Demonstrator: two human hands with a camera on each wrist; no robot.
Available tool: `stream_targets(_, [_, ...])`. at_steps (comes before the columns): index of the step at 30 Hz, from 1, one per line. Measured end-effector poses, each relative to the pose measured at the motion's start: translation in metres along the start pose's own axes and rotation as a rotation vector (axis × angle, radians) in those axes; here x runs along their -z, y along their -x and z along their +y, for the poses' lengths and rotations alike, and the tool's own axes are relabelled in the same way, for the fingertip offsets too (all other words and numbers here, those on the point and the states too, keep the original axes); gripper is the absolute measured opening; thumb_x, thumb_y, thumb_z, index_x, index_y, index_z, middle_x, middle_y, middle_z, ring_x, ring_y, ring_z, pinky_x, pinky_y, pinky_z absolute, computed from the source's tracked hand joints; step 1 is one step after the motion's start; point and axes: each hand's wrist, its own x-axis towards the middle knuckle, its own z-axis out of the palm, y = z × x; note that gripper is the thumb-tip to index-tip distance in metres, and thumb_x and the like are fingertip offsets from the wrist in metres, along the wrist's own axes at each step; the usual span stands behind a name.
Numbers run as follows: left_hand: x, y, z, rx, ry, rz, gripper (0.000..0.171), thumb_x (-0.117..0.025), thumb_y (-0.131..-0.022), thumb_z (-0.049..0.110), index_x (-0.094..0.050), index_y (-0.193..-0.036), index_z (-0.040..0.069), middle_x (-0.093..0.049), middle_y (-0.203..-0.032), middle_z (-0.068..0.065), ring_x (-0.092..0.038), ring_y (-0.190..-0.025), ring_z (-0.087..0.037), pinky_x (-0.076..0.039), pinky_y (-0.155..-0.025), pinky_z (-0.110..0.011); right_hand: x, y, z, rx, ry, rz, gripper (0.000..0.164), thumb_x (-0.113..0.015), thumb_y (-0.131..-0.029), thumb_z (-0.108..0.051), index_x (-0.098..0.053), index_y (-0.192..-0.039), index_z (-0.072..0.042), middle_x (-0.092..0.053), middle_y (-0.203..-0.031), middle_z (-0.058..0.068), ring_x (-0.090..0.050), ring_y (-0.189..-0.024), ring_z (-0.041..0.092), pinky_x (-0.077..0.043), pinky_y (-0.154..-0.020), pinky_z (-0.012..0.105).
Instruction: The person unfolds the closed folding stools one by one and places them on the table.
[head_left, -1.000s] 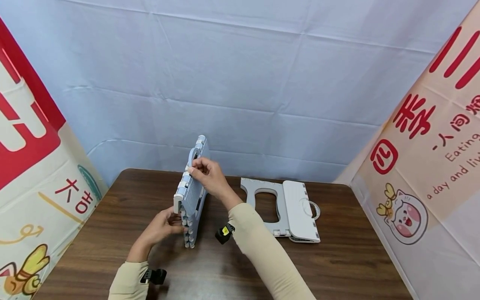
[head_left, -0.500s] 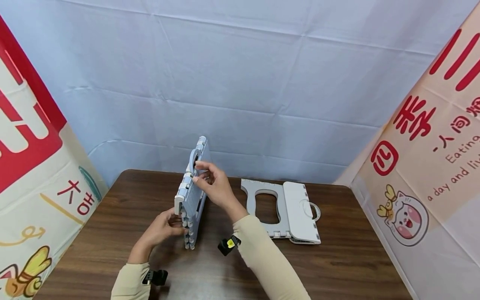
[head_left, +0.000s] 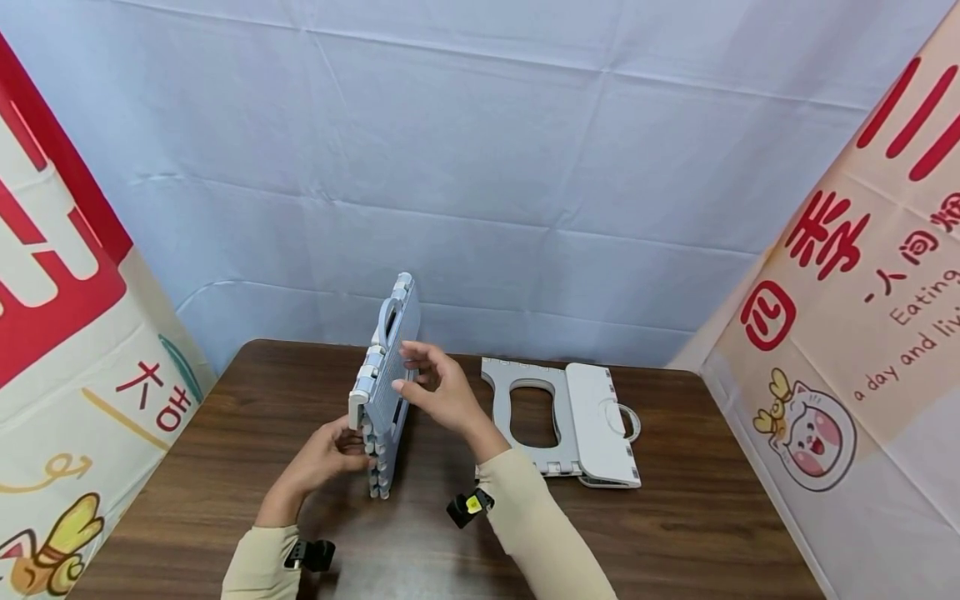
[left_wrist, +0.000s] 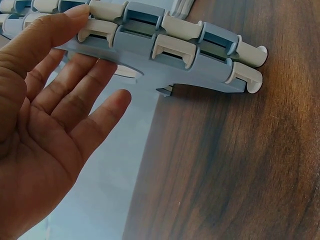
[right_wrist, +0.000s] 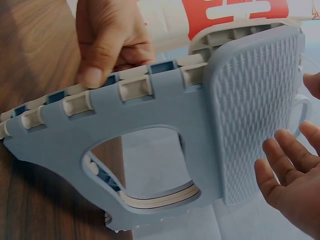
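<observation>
A blue-grey folding step stool (head_left: 384, 408) stands upright and folded on the table, its carry handle (head_left: 384, 321) on the top edge. My left hand (head_left: 324, 457) grips the near hinged side, thumb on one face and fingers round the other. The left wrist view shows that thumb (left_wrist: 55, 30) against the row of hinges (left_wrist: 175, 52). Beside the stool's right face is my right hand (head_left: 447, 398), fingers loosely bent and nothing held. In the right wrist view, its fingertips (right_wrist: 270, 147) are close to the textured top panel (right_wrist: 255, 110).
A second folding stool (head_left: 592, 421), white and light grey, lies flat to the right with its handle loop (head_left: 632, 421) pointing right. Behind the brown wooden table (head_left: 690, 500) hangs a pale blue cloth (head_left: 480, 183). Printed banners (head_left: 817, 367) stand at both sides.
My right hand has come off the handle area at the stool's top and moved right and down, its fingers opening. The left hand and the stool look the same.
</observation>
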Motion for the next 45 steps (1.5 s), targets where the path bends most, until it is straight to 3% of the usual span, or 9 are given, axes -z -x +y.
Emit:
stream_targets(5, [0.0,0.0,-0.001,0.017,0.004,0.002,0.061,-0.077,-0.074,0.002,-0.049,-0.128,-0.003,-0.06,-0.113,-0.021,-0.059,-0.101,-0.03,-0.049,-0.081,-0.042,-0.004,0.007,0.005,-0.011,0.035,0.005,0.048,-0.062,-0.086,0.0,-0.043,-0.129,0.012,-0.048,-0.125,0.029,-0.045,-0.114,0.041,-0.041,-0.085,0.048])
stream_targets(13, [-0.001,0.002,-0.001,0.051,0.016,0.007,0.056,-0.075,-0.075,0.003,-0.051,-0.125,-0.002,-0.061,-0.111,-0.02,-0.057,-0.104,-0.035,-0.049,-0.08,-0.039,-0.008,0.019,0.018,-0.061,0.013,0.011,0.048,-0.06,-0.086,0.0,-0.043,-0.129,0.012,-0.047,-0.123,0.031,-0.043,-0.112,0.045,-0.035,-0.087,0.061])
stream_targets(24, [-0.001,0.003,-0.001,0.057,0.028,0.019,0.062,-0.076,-0.074,0.001,-0.047,-0.129,-0.004,-0.059,-0.113,-0.024,-0.058,-0.103,-0.035,-0.049,-0.08,-0.037,-0.016,0.036,0.038,-0.114,0.0,0.008,0.048,-0.062,-0.085,-0.004,-0.046,-0.129,0.005,-0.05,-0.123,0.022,-0.044,-0.115,0.04,-0.037,-0.088,0.056])
stream_targets(26, [0.0,0.004,-0.001,0.057,0.037,0.009,0.063,-0.075,-0.075,0.0,-0.045,-0.13,-0.006,-0.058,-0.114,-0.025,-0.057,-0.104,-0.036,-0.049,-0.08,-0.037,-0.018,0.039,0.05,-0.126,0.002,0.017,0.048,-0.065,-0.085,-0.009,-0.048,-0.129,0.0,-0.052,-0.123,0.014,-0.046,-0.115,0.034,-0.039,-0.088,0.054])
stream_targets(31, [0.001,0.004,-0.002,0.058,0.057,-0.002,0.062,-0.073,-0.077,0.0,-0.044,-0.13,-0.006,-0.057,-0.115,-0.026,-0.057,-0.104,-0.038,-0.049,-0.082,-0.037,-0.023,0.043,0.057,-0.134,-0.013,0.028,0.049,-0.067,-0.083,-0.008,-0.049,-0.128,0.0,-0.053,-0.122,0.017,-0.047,-0.113,0.037,-0.038,-0.086,0.057])
stream_targets(33, [0.001,0.003,-0.003,0.055,0.065,-0.005,0.062,-0.073,-0.077,0.0,-0.044,-0.131,-0.006,-0.057,-0.116,-0.026,-0.057,-0.104,-0.037,-0.049,-0.081,-0.037,-0.024,0.045,0.047,-0.147,-0.012,0.015,0.049,-0.065,-0.082,-0.004,-0.048,-0.128,0.004,-0.051,-0.121,0.023,-0.046,-0.113,0.042,-0.037,-0.086,0.058])
stream_targets(39, [0.0,0.001,-0.003,0.053,0.078,-0.003,0.06,-0.075,-0.076,0.002,-0.047,-0.129,-0.005,-0.059,-0.112,-0.023,-0.059,-0.102,-0.033,-0.05,-0.08,-0.036,-0.029,0.048,0.047,-0.189,0.007,0.004,0.05,-0.067,-0.082,-0.005,-0.048,-0.128,0.004,-0.053,-0.12,0.017,-0.049,-0.111,0.035,-0.039,-0.088,0.054])
stream_targets(45, [-0.002,0.0,-0.003,0.066,0.066,-0.001,0.057,-0.075,-0.076,0.002,-0.049,-0.127,-0.004,-0.06,-0.11,-0.021,-0.059,-0.1,-0.034,-0.05,-0.079,-0.037,-0.034,0.049,0.052,-0.216,0.016,0.0,0.048,-0.067,-0.081,-0.007,-0.051,-0.124,0.006,-0.055,-0.117,0.019,-0.052,-0.107,0.033,-0.04,-0.087,0.052])
